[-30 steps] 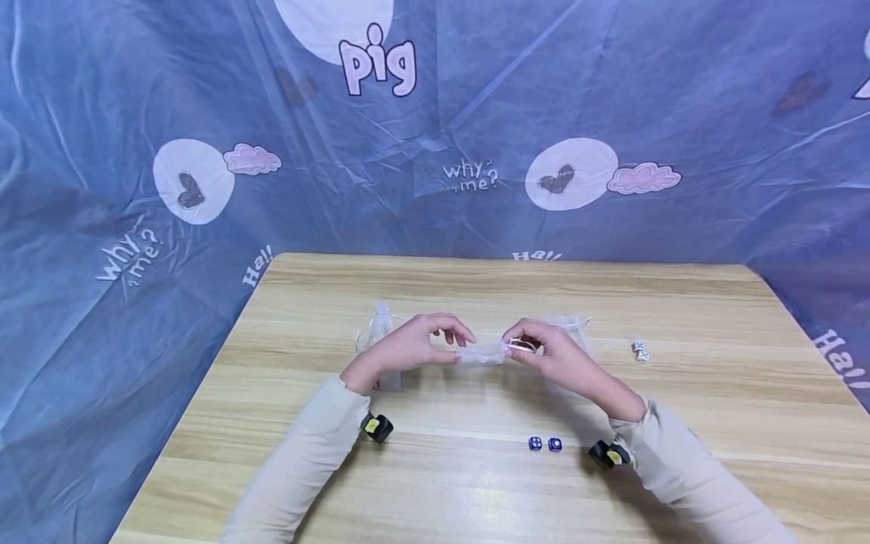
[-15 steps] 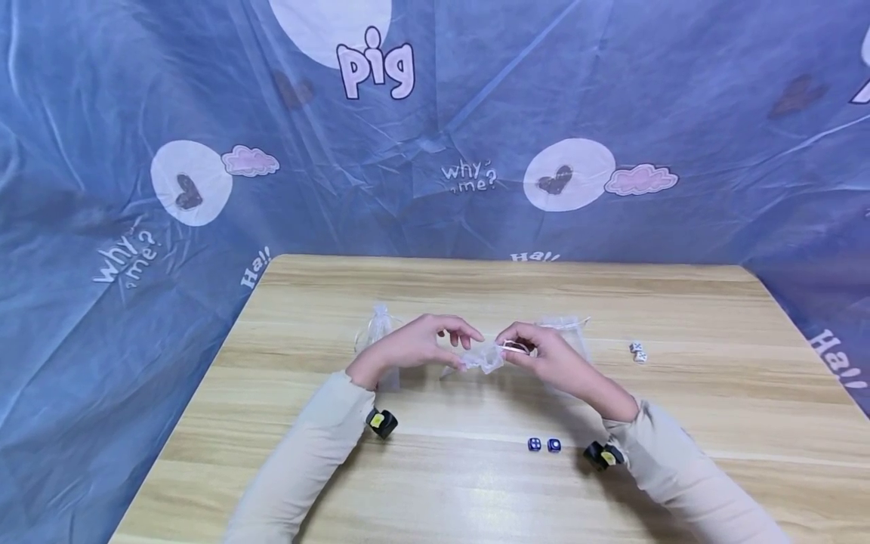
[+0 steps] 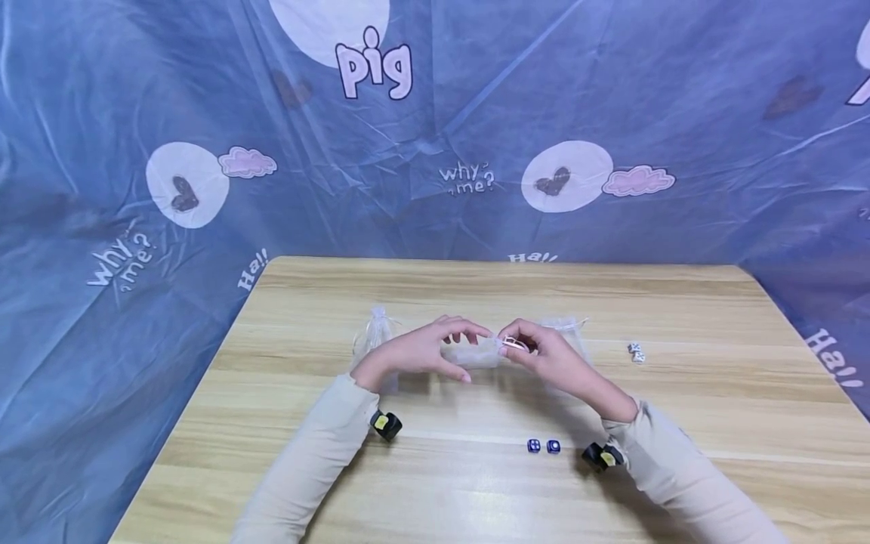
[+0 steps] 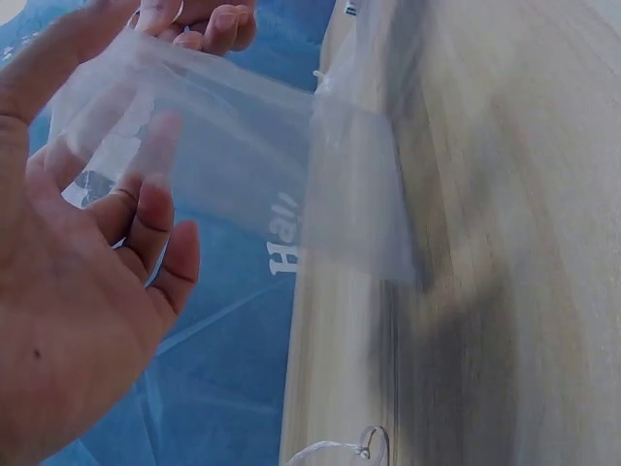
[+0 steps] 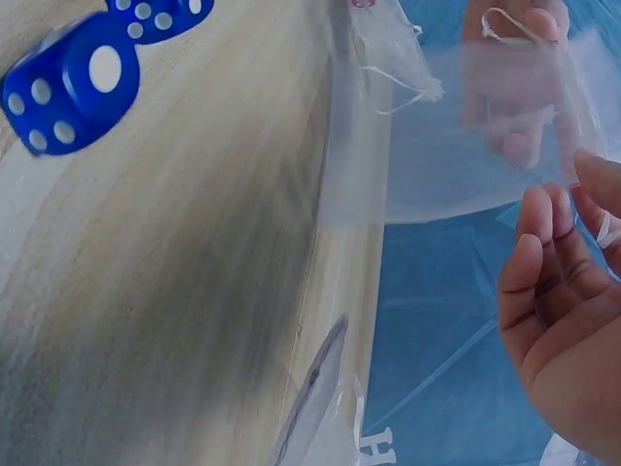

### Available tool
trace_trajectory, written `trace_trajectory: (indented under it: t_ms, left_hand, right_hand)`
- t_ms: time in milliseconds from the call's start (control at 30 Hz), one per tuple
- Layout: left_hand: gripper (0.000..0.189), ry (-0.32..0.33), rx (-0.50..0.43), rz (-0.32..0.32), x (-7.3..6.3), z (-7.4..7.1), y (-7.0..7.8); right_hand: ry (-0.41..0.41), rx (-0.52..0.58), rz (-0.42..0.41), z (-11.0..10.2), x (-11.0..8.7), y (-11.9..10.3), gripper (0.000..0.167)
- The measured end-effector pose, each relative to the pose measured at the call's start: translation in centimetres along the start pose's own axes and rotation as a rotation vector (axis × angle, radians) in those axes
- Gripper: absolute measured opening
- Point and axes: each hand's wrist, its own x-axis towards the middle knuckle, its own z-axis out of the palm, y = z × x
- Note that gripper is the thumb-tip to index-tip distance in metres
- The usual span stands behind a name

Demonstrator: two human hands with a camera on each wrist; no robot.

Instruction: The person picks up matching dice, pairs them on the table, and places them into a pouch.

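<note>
A sheer white drawstring bag (image 3: 479, 355) hangs between the two hands above the table. My right hand (image 3: 547, 353) pinches its right end, where a white cord loops by the fingers. My left hand (image 3: 431, 349) is at the bag's other side, thumb and fingers spread apart. In the left wrist view, some of that hand's fingers show through the translucent cloth (image 4: 252, 155). The right wrist view has the bag (image 5: 417, 146) hanging flat, with the right thumb and fingertips at its edge. Two blue dice (image 3: 544, 446) lie nearer the person.
Another sheer bag (image 3: 377, 326), gathered at the neck, is behind the left hand, partly hidden. A further sheer bag (image 3: 569, 332) lies behind the right hand. Two white dice (image 3: 637, 353) sit farther right on the wooden table (image 3: 700, 317). A blue printed cloth (image 3: 408, 211) hangs behind.
The left thumb and fingers have come off the bag's left end and spread apart. The bag went from stretched to crumpled, then hangs flatter. The right hand keeps its pinch.
</note>
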Motion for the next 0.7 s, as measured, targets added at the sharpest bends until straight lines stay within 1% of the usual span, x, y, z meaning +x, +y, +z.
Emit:
trace_trajectory:
  t_ms: [100,200,367,467,533,700]
  left_hand:
    - [0.072,0.006,-0.002,0.009,0.1,0.0,-0.1]
    - [0.071,-0.004,-0.027,0.019,0.2,-0.2,-0.2]
    - [0.064,-0.003,-0.071,0.018,-0.2,-1.0,-0.4]
    - [0.062,0.003,-0.070,0.031,-0.3,-1.5,-0.4]
    - [0.061,-0.006,-0.071,0.037,-0.2,-1.6,-0.4]
    - [0.060,-0.025,-0.071,0.052,0.1,-1.5,-0.4]
  right_hand:
    - [-0.012,0.013,0.007,0.0,0.0,0.1,0.014]
    - [-0.025,0.018,0.008,0.1,0.0,0.2,0.015]
    - [-0.022,0.008,0.011,0.0,-0.1,0.3,0.013]
    - [-0.018,0.006,0.000,-0.1,-0.1,0.3,0.012]
    - [-0.021,0.008,-0.010,-0.1,0.0,0.3,0.012]
    - [-0.035,0.008,-0.027,-0.1,0.1,0.3,0.013]
